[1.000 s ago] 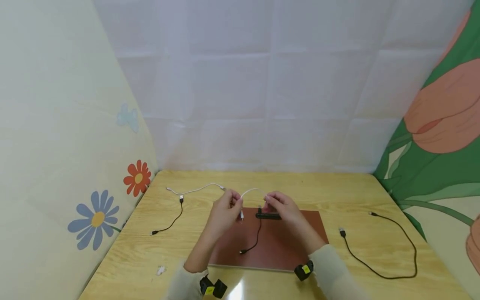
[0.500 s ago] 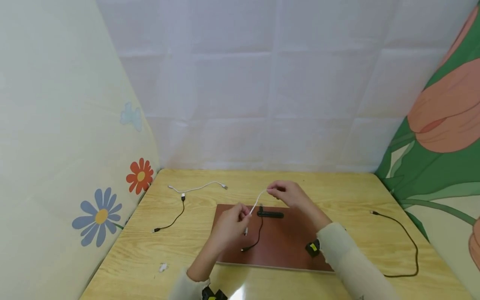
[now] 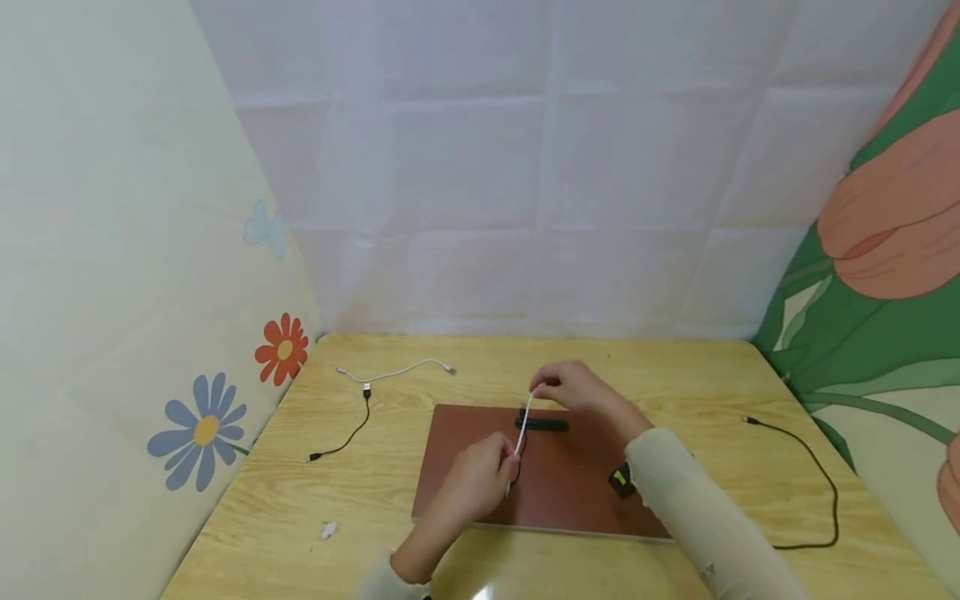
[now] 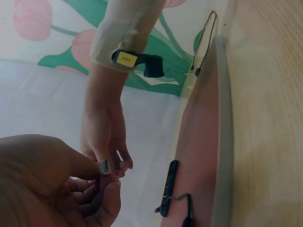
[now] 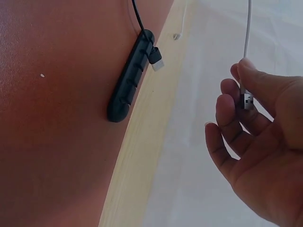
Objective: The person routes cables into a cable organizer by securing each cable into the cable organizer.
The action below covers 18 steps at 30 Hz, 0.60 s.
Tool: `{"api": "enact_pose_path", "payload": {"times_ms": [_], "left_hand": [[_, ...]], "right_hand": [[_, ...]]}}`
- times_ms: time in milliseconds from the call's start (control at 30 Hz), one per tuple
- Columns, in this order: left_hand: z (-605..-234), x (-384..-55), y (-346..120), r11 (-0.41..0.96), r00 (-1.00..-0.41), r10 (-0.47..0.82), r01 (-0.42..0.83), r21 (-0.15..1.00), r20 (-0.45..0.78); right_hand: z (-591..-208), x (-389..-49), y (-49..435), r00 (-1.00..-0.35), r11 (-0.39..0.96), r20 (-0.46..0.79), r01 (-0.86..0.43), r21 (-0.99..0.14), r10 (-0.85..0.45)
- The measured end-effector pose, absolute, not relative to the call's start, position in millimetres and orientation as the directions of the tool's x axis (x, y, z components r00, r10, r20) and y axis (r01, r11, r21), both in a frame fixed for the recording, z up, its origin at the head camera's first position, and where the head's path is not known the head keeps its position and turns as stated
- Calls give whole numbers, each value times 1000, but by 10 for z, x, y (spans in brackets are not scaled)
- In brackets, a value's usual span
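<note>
A white USB cable [image 3: 524, 422] is stretched between my two hands above the brown board [image 3: 585, 487]. My left hand [image 3: 480, 477] pinches its lower end, where a small oval connector [image 4: 105, 167] shows between thumb and finger. My right hand [image 3: 576, 387], higher and farther back, pinches the other end between thumb and fingers. There the metal USB plug [image 5: 247, 101] pokes out below the thumb in the right wrist view. Below the hands a black slotted cable holder [image 5: 129, 78] lies on the board, with a black USB cable [image 5: 138, 16] seated in its end slot.
On the wooden table, another white cable [image 3: 397, 372] and a short black cable [image 3: 358, 427] lie to the left. A longer black cable [image 3: 813, 471] curves at the right. A small white scrap [image 3: 327, 530] sits front left. Fabric screens [image 3: 540, 167] border the table.
My right hand has moved back and away from the board's holder, and my left hand has come forward and right. The white cable has gone from an arch to a nearly straight line.
</note>
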<state>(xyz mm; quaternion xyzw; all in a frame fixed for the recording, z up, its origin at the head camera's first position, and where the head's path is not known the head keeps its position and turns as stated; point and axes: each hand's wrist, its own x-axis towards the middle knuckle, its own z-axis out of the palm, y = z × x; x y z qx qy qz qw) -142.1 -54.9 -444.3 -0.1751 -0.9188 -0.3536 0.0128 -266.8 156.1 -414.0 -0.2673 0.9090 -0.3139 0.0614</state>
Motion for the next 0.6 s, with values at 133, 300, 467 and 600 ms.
{"api": "enact_pose_path", "payload": {"times_ms": [133,300,467,600], "left_hand": [[-4528,-1382,-499,750,-924,347,375,545,158],[-4613,-1333,-409,811,-908,394,415,412,140],[-4688,-1306,-333,851,-908,401,419,317,122],[-4719,-1297,-313,860,-905,405,424,285,126]], "right_hand": [[-4207,-2688,1527,-842,665,14,-436,-607,-539],[-4289,-2714,1452,-822,687,-20,-461,-562,-569],[-4354,-2737,1405,-822,718,-46,-467,-516,-568],[-4383,-2750,1373,-829,736,-55,-460,-497,-556]]}}
